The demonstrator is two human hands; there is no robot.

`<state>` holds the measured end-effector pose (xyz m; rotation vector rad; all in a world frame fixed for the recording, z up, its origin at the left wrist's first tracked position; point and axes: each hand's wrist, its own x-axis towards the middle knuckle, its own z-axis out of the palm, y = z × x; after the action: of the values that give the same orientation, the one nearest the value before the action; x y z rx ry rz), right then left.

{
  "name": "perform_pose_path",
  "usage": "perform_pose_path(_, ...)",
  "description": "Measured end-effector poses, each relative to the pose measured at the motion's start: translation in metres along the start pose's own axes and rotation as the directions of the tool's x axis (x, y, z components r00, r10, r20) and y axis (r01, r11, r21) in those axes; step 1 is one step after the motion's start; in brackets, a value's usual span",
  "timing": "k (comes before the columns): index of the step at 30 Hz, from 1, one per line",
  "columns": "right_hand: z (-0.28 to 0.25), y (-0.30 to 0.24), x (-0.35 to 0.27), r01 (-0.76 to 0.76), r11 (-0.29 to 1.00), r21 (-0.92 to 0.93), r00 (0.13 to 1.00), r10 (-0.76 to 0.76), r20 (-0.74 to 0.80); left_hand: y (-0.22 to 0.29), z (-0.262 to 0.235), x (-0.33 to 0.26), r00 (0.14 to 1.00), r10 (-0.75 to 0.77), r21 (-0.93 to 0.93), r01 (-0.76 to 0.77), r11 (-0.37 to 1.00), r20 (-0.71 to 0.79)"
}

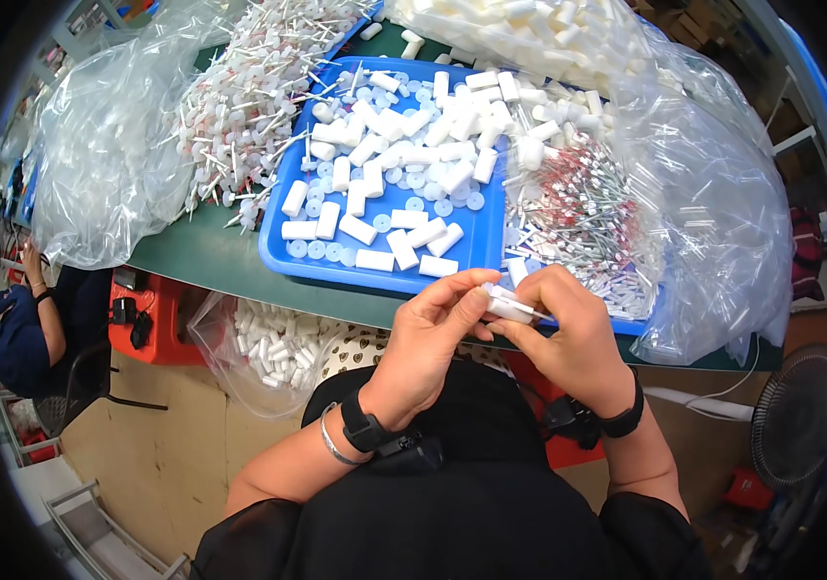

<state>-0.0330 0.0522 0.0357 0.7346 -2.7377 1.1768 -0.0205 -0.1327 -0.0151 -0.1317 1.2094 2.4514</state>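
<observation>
In front of my body, just past the near edge of the blue tray (273, 253), both hands meet around a small white cylinder (510, 308). My left hand (438, 324) pinches its left end between thumb and fingers. The fingers of my right hand (568, 324) close on its right side, where a thin pale rod sticks out; part of the grip is hidden. White cylinders (357, 229) and translucent discs (382, 223) lie loose in the tray. Beside it, to the right, a heap of thin metal pins with red and white parts (583, 208) lies close to my right hand.
White-stemmed pieces with round discs (254, 87) are heaped left of the tray. Clear plastic bags (114, 155) (713, 203) flank the green table (211, 253). Below hangs a bag of white cylinders (278, 343). A fan (800, 416) stands right; another person (22, 329) sits left.
</observation>
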Motion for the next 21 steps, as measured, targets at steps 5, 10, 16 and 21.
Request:
perform_pose_path(5,-0.003,0.010,-0.003,-0.463,0.666,0.584,0.883,0.405,0.239,0.002,0.000,-0.001,0.969,0.235,0.308,-0.248,0.918,0.080)
perform_pose_path(10,-0.016,0.013,-0.013,-0.533,0.608,0.589,0.846,0.356,0.397,0.004,0.007,-0.005,0.989,0.021,0.307,-0.065,0.950,0.144)
perform_pose_path(16,-0.062,0.046,-0.026,-0.316,0.931,-0.183,0.937,0.275,-0.215,0.002,-0.003,0.005,0.995,-0.076,0.065,0.072,0.995,0.064)
perform_pose_path(21,-0.089,0.090,-0.050,-0.316,0.493,-0.810,0.946,0.234,-0.226,0.009,0.001,0.007,0.977,-0.164,-0.072,0.175,0.982,0.133)
